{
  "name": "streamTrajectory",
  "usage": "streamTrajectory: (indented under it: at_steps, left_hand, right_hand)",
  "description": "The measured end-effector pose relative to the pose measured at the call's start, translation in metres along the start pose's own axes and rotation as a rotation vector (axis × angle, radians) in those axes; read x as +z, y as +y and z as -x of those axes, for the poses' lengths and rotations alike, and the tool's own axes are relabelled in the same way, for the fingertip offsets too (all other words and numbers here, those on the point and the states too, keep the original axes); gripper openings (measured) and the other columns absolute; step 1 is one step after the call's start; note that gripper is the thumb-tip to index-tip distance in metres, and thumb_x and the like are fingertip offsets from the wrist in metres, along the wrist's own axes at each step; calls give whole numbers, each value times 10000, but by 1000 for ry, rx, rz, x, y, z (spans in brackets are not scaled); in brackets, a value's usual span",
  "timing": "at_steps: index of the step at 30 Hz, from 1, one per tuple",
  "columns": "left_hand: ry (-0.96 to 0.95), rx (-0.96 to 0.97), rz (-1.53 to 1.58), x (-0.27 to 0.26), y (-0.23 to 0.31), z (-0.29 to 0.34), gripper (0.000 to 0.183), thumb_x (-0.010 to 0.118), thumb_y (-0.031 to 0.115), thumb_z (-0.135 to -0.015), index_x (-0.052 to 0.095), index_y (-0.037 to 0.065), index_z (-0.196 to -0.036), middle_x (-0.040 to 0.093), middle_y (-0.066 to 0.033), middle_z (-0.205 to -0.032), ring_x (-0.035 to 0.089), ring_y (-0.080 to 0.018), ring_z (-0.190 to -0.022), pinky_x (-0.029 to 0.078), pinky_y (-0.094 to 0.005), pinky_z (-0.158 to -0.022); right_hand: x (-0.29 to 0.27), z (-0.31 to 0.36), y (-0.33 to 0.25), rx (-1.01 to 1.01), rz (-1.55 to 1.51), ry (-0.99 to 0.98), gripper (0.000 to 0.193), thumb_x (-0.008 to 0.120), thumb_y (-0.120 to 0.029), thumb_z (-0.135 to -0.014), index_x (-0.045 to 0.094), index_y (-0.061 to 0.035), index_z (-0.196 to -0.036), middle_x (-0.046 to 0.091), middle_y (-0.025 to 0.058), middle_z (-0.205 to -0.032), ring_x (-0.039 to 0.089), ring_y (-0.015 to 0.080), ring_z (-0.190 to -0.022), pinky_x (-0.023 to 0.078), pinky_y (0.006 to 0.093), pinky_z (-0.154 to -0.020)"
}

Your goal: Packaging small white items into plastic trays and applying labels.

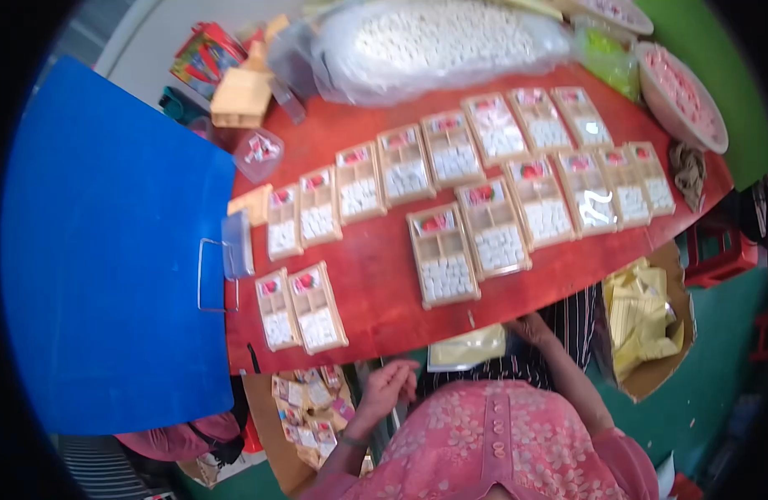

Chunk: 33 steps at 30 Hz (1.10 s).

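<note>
A pale yellow packet [467,348], flat and shiny with a whitish near edge, lies over my lap just below the table's near edge. Against its upper right corner is my right hand [530,328]; its fingers are blurred, and whether they grip the packet does not show. My left hand [389,388] hovers left of the packet, apart from it, fingers bent together; anything inside is hidden. Over the red table [375,292] stand rows of shallow wooden trays, such as the nearest right one [445,257]. They hold small white pieces, two middle compartments and a strawberry picture at the far end.
A large clear bag of white pieces [459,37] lies at the back. Pink pieces fill a bowl [684,98] at far right. A blue panel [121,258] borders the left. Cartons of yellow packets [646,321] and small printed packs [305,408] stand below the table.
</note>
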State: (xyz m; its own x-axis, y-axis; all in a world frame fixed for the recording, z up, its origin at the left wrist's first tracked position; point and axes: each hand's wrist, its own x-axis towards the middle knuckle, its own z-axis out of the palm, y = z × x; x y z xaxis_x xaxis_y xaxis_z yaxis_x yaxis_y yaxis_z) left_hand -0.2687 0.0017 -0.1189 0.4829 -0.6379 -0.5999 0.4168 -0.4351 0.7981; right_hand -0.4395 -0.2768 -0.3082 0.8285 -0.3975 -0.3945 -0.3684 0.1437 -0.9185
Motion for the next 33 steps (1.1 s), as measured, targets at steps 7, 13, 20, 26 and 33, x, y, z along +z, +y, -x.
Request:
streamTrajectory:
  at_steps: [7,13,20,26,33]
  left_hand:
    - [-81,283,3,-7,89,-8,233,427,157,-985,579,-2,-906,430,31,-582,393,-35,-496,298,-181,-445]
    - [-311,46,314,-7,166,-30,209,417,167,-979,512,3,-1065,483,-18,-754,461,-96,-579,348,-203,-456]
    - [-257,478,211,8,297,-173,180,460,174,-933,562,28,-909,609,-70,-768,601,-161,-687,500,-287,-634]
    - [139,795,-46,17,365,-200,539,518,350,-940,394,-13,-1319,549,-87,-1180,557,-199,-991,475,-320,-814]
    - [-989,581,-816,30,224,-52,227,576,216,-858,658,17,-787,651,-163,-947,625,-254,-835,483,-320,-653]
  right_hand:
    - [-8,-9,-5,8,-71,40,596,688,-337,-828,434,-41,-1279,583,104,-1168,536,173,-1053,439,323,-891]
    - [-10,-29,24,-65,-166,41,563,677,-270,-835,428,-51,-1291,589,79,-1151,543,160,-1039,449,297,-892]
    - [-3,-27,37,-298,265,88,465,600,-289,-848,498,-74,-1248,508,102,-1289,429,218,-1237,349,371,-1035]
    - [-16,-18,17,-243,190,29,414,644,-211,-838,525,-82,-1214,528,103,-1272,490,263,-1178,405,390,-993]
    - [-19,-24,-4,-224,594,105,423,606,-287,-867,521,-79,-1225,545,109,-1256,513,245,-1152,431,362,-940]
